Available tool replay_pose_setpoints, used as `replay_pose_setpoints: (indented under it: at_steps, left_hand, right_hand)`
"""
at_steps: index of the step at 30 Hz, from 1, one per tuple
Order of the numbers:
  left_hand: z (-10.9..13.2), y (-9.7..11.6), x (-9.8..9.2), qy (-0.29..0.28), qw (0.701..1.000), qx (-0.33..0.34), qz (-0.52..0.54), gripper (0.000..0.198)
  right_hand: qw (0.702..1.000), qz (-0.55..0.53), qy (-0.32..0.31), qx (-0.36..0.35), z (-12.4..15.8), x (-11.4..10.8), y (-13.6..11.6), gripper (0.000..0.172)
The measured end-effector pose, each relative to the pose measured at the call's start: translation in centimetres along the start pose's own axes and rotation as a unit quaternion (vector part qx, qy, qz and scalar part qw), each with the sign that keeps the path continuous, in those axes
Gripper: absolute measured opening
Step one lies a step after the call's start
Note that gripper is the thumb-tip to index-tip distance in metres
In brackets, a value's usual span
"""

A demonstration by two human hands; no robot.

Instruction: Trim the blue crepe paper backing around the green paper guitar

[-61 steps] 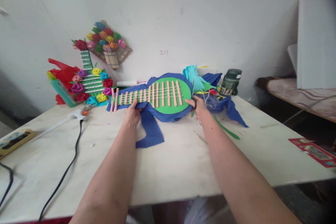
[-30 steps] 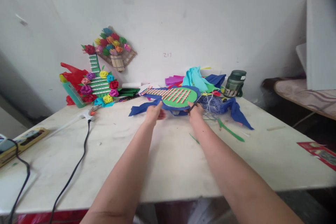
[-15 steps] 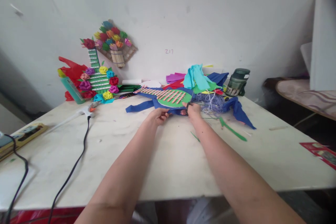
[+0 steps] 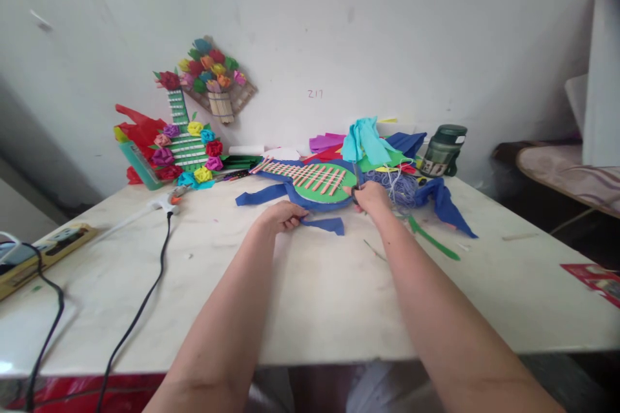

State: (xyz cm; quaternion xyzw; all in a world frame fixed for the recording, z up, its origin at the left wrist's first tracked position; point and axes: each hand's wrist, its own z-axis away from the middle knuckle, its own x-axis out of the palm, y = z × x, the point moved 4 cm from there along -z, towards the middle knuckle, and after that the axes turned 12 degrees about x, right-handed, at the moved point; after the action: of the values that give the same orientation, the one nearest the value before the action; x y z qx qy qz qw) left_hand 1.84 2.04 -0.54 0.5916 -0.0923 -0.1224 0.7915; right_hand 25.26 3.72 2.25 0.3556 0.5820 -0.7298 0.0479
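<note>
A guitar-shaped craft (image 4: 314, 191) lies on the table, its green face crossed by pinkish sticks and white strings, with blue crepe paper showing around its edge. My left hand (image 4: 285, 216) is closed, pinching one end of a short blue crepe paper strip (image 4: 325, 225) that lies in front of the craft. At the craft's right end, my right hand (image 4: 372, 197) is closed around scissors (image 4: 357, 175); their dark handles show at the fingers and the blades point away from me. Another blue strip (image 4: 261, 195) sticks out on the craft's left side.
Behind the right hand are tangled purple yarn (image 4: 400, 187), crepe paper (image 4: 365, 142) and a green bottle (image 4: 442, 151). A green scrap (image 4: 433, 239) lies to the right. On the left are a glue gun (image 4: 167, 200), its black cord, a power strip (image 4: 48, 255) and a flowered guitar craft (image 4: 188, 148).
My left hand has drawn back slightly left and nearer with the blue strip, which now lies apart from the craft's edge. My right hand and the scissors have moved right and a little away.
</note>
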Motion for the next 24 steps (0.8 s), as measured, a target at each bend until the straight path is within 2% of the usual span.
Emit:
replay_pose_setpoints:
  at_steps: [1,4,8,11,13,16,24]
  left_hand:
    - [0.0,-0.1,-0.1,-0.002,1.000,0.007,-0.022,0.018]
    - [0.1,-0.1,-0.6,0.002,0.994,0.030,-0.101,0.017]
    - [0.6,0.2,-1.0,-0.002,0.983,0.053,-0.178,0.013]
    - [0.9,0.5,-1.0,0.000,0.979,0.053,-0.195,0.010]
    - [1.1,0.6,-0.9,0.001,0.978,0.050,-0.200,0.010]
    - [1.2,0.7,-0.7,-0.004,0.980,0.054,-0.192,0.013]
    - [1.2,0.7,-0.6,-0.020,0.980,0.062,-0.189,0.010]
  right_hand:
    - [1.000,-0.007,-0.028,-0.011,0.4,-0.3,-0.4,0.026]
    - [0.979,-0.062,-0.194,-0.026,1.9,0.2,-1.2,0.035]
    - [0.904,-0.026,-0.423,-0.063,3.6,1.2,-1.0,0.044]
    - [0.852,0.021,-0.519,-0.069,4.1,1.0,-0.4,0.047]
    - [0.832,0.045,-0.550,-0.063,4.3,0.7,0.0,0.049]
    - [0.821,0.079,-0.563,-0.057,4.3,0.5,0.3,0.048]
    - [0.839,0.105,-0.532,-0.043,4.8,3.4,-0.1,0.044]
